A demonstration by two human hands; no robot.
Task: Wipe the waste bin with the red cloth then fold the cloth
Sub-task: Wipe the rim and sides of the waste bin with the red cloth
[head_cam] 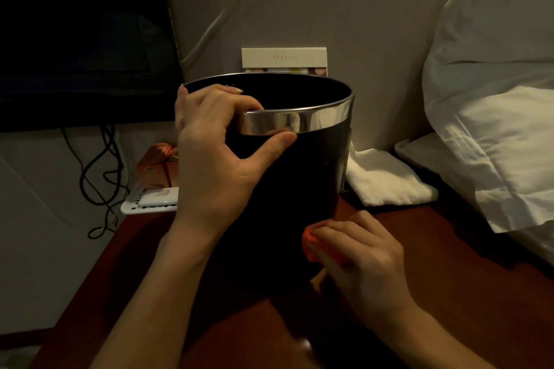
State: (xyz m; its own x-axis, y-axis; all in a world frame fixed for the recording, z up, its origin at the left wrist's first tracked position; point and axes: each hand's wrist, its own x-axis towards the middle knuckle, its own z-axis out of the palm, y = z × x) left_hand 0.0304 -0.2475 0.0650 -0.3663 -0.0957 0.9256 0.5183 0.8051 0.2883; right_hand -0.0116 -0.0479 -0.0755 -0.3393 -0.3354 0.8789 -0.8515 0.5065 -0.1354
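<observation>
Our left hand gripping the waste bin rim, fingers inside, thumb outside, our right hand fingers curled, pressing the red cloth low against its side

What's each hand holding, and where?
Left hand grips the waste bin at its silver rim; right hand holds the bunched red cloth against the bin's lower side.

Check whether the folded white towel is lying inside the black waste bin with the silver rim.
No, the folded white towel lies on the wooden table, right of the black waste bin.
</observation>
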